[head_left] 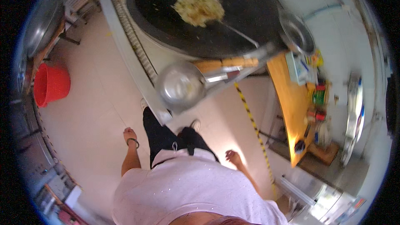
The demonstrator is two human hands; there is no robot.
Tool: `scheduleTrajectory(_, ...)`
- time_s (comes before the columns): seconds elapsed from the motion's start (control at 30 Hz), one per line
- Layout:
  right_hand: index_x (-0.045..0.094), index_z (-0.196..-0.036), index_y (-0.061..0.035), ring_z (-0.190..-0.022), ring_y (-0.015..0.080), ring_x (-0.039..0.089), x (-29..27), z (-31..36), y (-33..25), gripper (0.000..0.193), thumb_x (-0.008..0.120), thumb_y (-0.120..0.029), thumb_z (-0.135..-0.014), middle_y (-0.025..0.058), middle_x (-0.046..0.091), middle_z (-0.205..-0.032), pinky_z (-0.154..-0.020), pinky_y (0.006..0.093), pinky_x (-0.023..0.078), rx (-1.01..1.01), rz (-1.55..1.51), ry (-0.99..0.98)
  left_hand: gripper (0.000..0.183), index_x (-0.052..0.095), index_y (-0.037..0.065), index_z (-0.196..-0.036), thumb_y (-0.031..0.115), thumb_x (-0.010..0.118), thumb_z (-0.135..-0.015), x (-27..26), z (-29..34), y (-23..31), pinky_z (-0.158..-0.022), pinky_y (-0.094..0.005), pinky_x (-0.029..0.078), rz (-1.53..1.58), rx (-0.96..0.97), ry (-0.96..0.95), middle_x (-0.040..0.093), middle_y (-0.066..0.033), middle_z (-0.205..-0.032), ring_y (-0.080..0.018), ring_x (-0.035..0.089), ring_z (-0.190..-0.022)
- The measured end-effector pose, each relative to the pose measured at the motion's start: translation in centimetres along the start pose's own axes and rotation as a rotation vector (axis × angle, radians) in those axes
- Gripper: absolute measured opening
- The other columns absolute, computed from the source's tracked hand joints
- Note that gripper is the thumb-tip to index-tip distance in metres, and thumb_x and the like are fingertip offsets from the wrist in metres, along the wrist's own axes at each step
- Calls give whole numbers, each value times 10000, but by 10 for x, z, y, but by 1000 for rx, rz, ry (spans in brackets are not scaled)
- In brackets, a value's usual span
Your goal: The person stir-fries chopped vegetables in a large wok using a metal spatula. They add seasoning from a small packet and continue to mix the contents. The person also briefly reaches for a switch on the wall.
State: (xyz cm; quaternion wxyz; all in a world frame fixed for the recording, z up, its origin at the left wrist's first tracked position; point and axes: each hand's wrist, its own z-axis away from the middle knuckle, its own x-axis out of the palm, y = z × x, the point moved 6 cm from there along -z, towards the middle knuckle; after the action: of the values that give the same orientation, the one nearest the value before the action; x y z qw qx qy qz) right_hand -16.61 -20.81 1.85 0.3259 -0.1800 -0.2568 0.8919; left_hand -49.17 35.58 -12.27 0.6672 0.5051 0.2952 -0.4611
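Observation:
My left hand (130, 133), with a dark band at the wrist, hangs at my side over the floor and holds nothing. On the other side my right hand (233, 157) also hangs free, its fingers loosely bent and a little apart. Both hands are well away from the stove. Ahead of me a large black wok (166, 37) holds a heap of pale, shredded-looking cooked food (199, 7). A thin metal utensil handle (241, 35) slants out of that heap. On the stove's near edge sits a round metal pan (180, 84) with its handle pointing right.
Another metal pan (298, 33) lies at the wok's right. A wooden counter (283, 93) with packets and jars runs along the right wall. Yellow-black tape (250, 118) marks the floor. A red bucket (52, 84) stands at the left, below a large metal bowl (41, 27).

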Motion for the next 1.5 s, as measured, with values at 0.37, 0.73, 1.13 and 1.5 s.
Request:
scheduleTrajectory(0.37,597,-875,22,-627,164,601,-196,-10,-247,223,556,-195,-841,125,616,-688,-572,301,467,-590,525,586,256,548,-33,-899,217,520,-855,63,166,114,-568,-284,499,346,-146,-385,562,-78,-709,-165,573,-643)
scheduleTrajectory(0.73,546,-1081,-120,-928,285,539,-155,-195,-522,355,622,-225,-750,103,532,-1034,-727,380,468,-718,1312,561,381,580,-41,-771,311,455,-846,149,206,141,-610,-349,487,510,-530,-439,606,-139,-682,-217,597,-581)
scheduleTrajectory(1.13,604,-954,-87,-852,295,573,-321,-100,-676,232,613,-200,-752,107,581,-943,-704,388,478,-1412,727,817,416,589,28,-760,360,371,-885,209,130,449,-599,-377,469,372,20,-632,610,-112,-678,-245,595,-639)
scheduleTrajectory(1.5,544,-1036,16,-826,186,601,-891,195,-797,242,526,-113,-832,88,615,-952,-706,295,459,-1795,-654,1143,401,582,35,-771,357,372,-886,217,237,808,-590,-373,469,402,579,-661,608,-108,-686,-238,593,-644)
